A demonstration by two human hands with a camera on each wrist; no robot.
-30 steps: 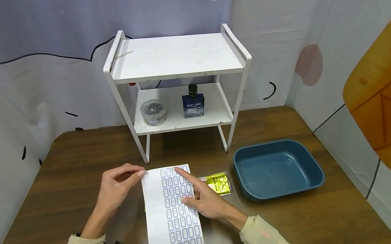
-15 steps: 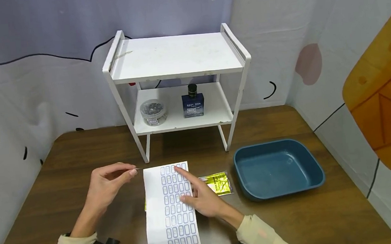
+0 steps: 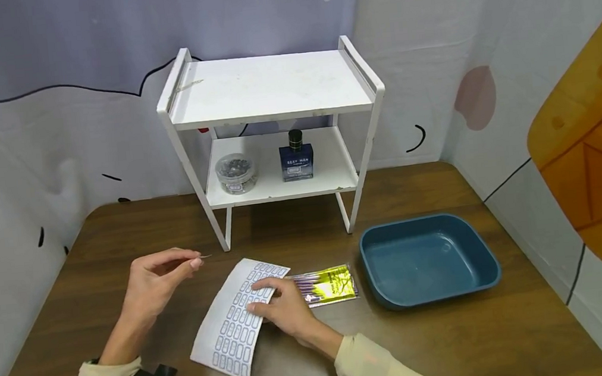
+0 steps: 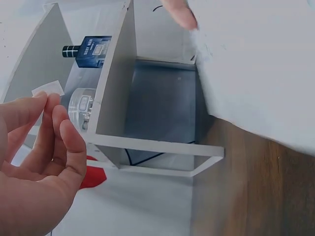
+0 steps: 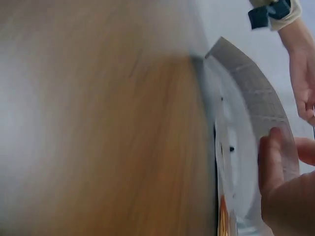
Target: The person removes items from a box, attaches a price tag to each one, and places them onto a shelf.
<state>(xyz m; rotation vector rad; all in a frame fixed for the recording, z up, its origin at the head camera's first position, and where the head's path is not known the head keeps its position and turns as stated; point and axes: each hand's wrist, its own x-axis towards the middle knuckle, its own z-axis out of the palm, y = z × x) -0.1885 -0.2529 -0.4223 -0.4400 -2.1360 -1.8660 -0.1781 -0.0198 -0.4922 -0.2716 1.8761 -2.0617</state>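
Observation:
My left hand [image 3: 149, 291] pinches a small white sticker [image 4: 49, 88] between thumb and fingertips, left of the white shelf's foot in the head view. A sheet of stickers [image 3: 230, 328], printed with rows of blue-edged labels on its right part, is held at its right edge by my right hand [image 3: 289, 313]. The sheet is tilted and bent, its lower end swung to the left. Right beside that hand, a packet with a shiny yellow label and thin sticks [image 3: 333, 283] lies on the table, its left end hidden by the hand and sheet.
A white two-tier shelf [image 3: 270, 86] stands at the back. Its lower tier bears a clear round jar [image 3: 236, 174] of small grey pieces and a dark blue perfume bottle [image 3: 296, 158]. On the right of the wooden table [image 3: 443, 343] is a blue tray [image 3: 431, 260].
My left hand has drawn away to the left with the sticker. My right hand has gone from resting on the sheet to gripping its edge, swinging it left and uncovering more of the packet.

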